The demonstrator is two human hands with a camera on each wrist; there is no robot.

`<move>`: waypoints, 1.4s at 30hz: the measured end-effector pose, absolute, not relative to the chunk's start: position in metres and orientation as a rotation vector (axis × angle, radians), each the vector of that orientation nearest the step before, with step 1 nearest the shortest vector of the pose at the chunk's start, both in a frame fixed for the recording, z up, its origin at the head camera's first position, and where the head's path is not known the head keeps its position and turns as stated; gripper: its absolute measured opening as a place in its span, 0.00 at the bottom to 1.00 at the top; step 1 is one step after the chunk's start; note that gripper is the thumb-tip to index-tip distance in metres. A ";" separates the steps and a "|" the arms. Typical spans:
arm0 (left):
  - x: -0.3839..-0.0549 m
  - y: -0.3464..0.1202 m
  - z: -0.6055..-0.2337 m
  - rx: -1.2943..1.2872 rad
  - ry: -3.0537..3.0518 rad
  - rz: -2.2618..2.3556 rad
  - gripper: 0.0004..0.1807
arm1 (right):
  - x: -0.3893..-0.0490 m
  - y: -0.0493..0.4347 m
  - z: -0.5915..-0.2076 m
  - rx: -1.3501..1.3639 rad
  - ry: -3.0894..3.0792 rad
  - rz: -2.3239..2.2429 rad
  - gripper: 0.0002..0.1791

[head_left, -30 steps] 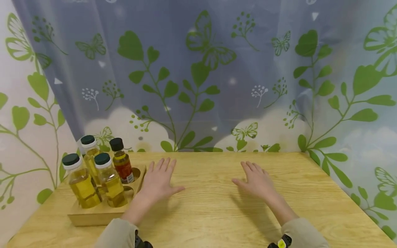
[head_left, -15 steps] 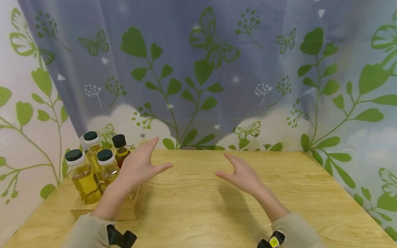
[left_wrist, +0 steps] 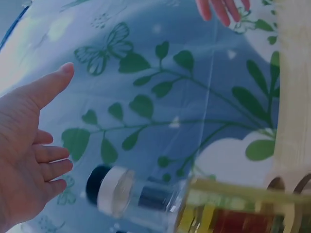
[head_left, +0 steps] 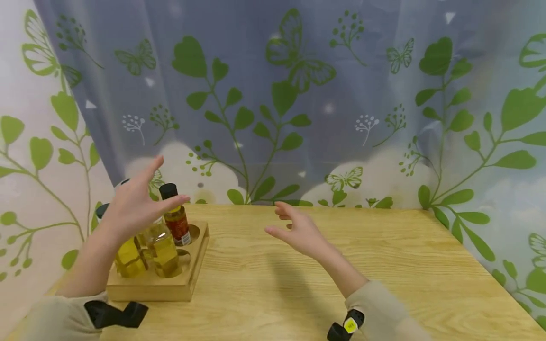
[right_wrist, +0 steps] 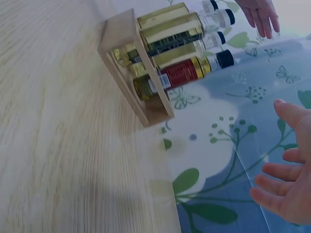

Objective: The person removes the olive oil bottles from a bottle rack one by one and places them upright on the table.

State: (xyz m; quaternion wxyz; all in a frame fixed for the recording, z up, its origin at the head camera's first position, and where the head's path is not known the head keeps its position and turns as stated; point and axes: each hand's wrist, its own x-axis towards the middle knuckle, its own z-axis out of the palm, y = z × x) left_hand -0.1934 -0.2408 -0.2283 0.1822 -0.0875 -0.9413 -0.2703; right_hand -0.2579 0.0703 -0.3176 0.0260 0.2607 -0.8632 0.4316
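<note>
Above the bottles on the left, my left hand [head_left: 132, 208] is raised with thumb and fingers spread, holding nothing. Beneath and behind it a wooden rack [head_left: 149, 292] carries several bottles upright. One slim bottle [head_left: 177, 227] has a black cap and red label. Yellow liquid fills a clear bottle [head_left: 165, 255] at the front and another bottle [head_left: 129, 259] to its left; the hand hides their tops in part. In the left wrist view a white-collared, dark-capped bottle [left_wrist: 116, 191] stands near the fingers. My right hand [head_left: 300, 232] hovers over the table, fingers loosely bent, touching nothing.
The pale wooden table [head_left: 384, 265] reaches back to a blue curtain [head_left: 239, 94] printed with green leaves and butterflies. At the rack's right side, round holes [head_left: 194, 232] show without bottles.
My left hand has moved left and up, from beside the rack to over the bottles. My right hand has moved left across the table. The head view has shifted slightly.
</note>
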 end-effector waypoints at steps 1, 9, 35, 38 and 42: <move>-0.192 -0.247 -0.227 -0.234 -2.644 -0.765 0.54 | -0.258 0.066 -0.317 0.816 -2.669 1.344 0.38; -0.178 -0.299 -0.234 -0.103 -2.649 -0.835 0.52 | -0.252 0.031 -0.325 0.917 -2.694 1.416 0.41; -0.168 -0.407 -0.359 -0.029 -2.992 -1.235 0.53 | -0.240 -0.063 -0.385 0.936 -2.783 1.687 0.47; -0.168 -0.402 -0.370 -0.084 -3.025 -1.253 0.53 | -0.238 -0.070 -0.390 0.989 -2.800 1.650 0.49; -0.168 -0.396 -0.381 -0.154 -3.046 -1.235 0.52 | -0.234 -0.079 -0.395 1.045 -2.827 1.618 0.51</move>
